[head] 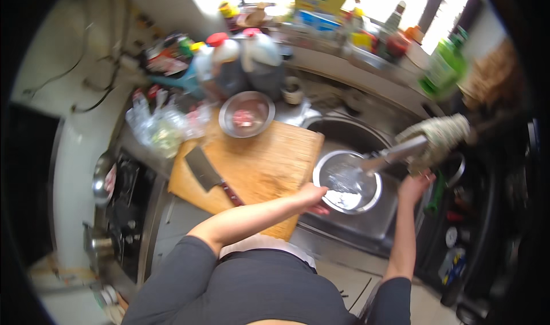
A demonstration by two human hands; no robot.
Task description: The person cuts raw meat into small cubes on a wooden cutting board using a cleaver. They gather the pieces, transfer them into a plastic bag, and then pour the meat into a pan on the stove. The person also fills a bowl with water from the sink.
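A round steel bowl (373, 196) with clear water in it sits in the sink (365, 230), under the spout of the faucet (397, 149). My left hand (316, 198) grips the bowl's left rim, thumb at the top edge and fingers lower down. Reaching past the sink's right side, my right hand (416, 188) is just below a pale cloth (434, 136) wrapped over the faucet. Blur hides whether its fingers hold anything. Left of the sink, a cleaver (204, 169) with a dark red handle lies on a wooden cutting board (275, 153).
A metal bowl with pinkish meat (244, 118) stands at the board's far edge. Plastic bags (161, 127) and large jugs (225, 69) crowd the back left. A gas stove (126, 209) is at left. A green bottle (444, 65) and a dark rack (468, 213) stand at right.
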